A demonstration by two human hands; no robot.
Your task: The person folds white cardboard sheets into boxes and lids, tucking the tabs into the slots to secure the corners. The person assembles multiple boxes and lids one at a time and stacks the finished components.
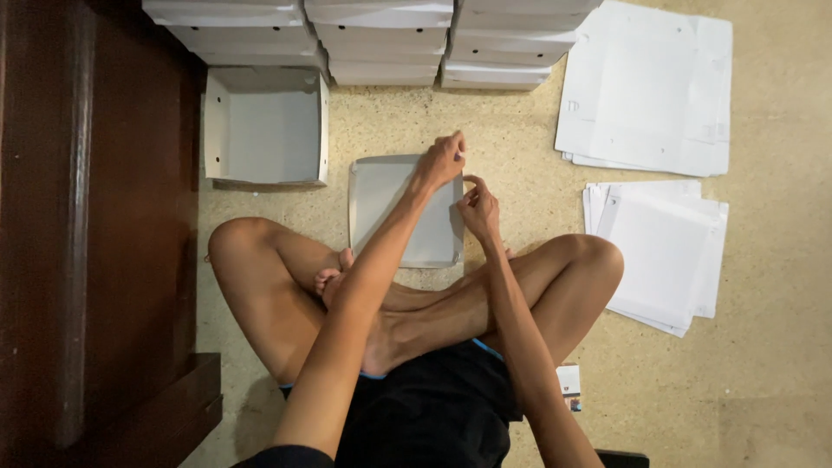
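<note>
You sit cross-legged on the speckled floor (780, 260), knees spread wide, which leaves a working space just ahead of your feet. There lies the half-folded grey box (390, 212), flat on the floor, its low walls turned up. Your left hand (440, 161) presses down on its far right corner, fingers curled together on the rim, seemingly to brace it. Your right hand (479, 206) pinches the right wall just beside it, thumb and fingers closed on the card. To your right, two piles of flat white blanks (660, 260) sit within arm's reach. To your left stands a finished open box (264, 130) against the dark wooden furniture (104, 217). Farthest off, stacked finished boxes (381, 39) line up, out of the way.
</note>
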